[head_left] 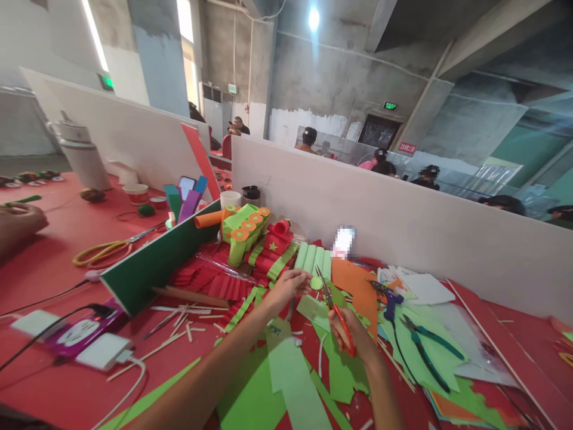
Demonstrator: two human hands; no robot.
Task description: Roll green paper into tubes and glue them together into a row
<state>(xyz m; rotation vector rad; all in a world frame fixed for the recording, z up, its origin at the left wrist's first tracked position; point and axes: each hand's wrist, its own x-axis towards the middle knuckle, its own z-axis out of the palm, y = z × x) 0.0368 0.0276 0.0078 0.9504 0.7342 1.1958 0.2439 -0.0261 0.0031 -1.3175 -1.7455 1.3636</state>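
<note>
You're trimming a small green paper disc [316, 282]: your left hand [286, 285] pinches it in its fingers above the bench [54, 251], while your right hand [351, 334] grips red-handled scissors [333, 304], blades at its edge. Next, turn the disc steadily into the blades.

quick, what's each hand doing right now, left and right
Left hand: closed, pinching a small light green paper circle.
Right hand: closed on the red-handled scissors, blades at the circle's edge.
</note>
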